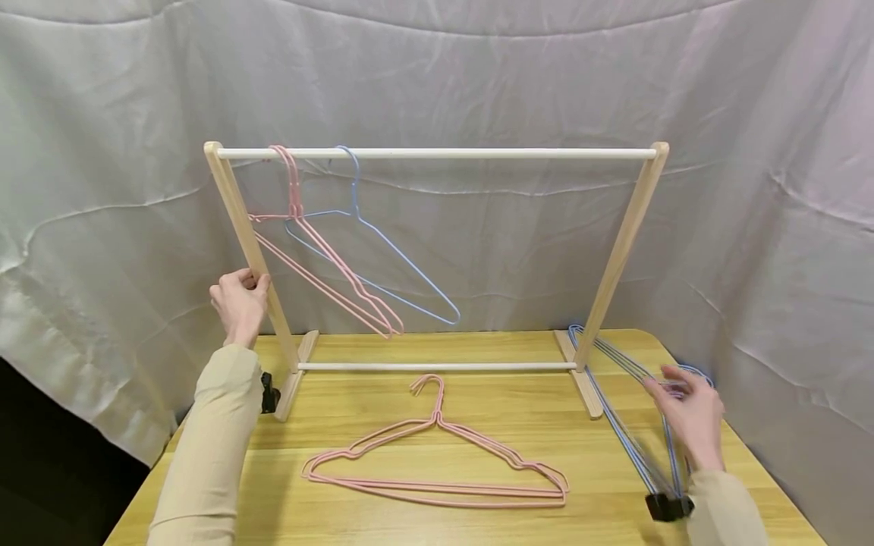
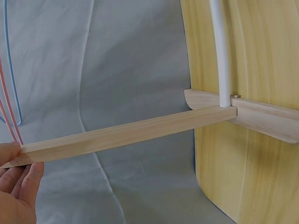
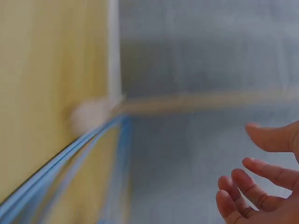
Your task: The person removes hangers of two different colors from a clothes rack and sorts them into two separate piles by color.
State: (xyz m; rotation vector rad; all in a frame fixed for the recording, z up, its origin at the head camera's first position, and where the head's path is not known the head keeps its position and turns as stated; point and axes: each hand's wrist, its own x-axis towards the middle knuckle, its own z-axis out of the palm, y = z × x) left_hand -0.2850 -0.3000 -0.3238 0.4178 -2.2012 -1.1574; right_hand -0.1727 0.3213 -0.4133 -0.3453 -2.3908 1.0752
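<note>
Steadying rack post [image 1: 254,241], left hand [image 1: 239,302]

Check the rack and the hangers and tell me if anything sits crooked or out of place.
The pink hangers and the blue hanger on the top rail hang tilted, their bodies swung down to the right instead of level. More pink hangers lie flat on the table, and blue hangers lie beside the rack's right foot.
</note>
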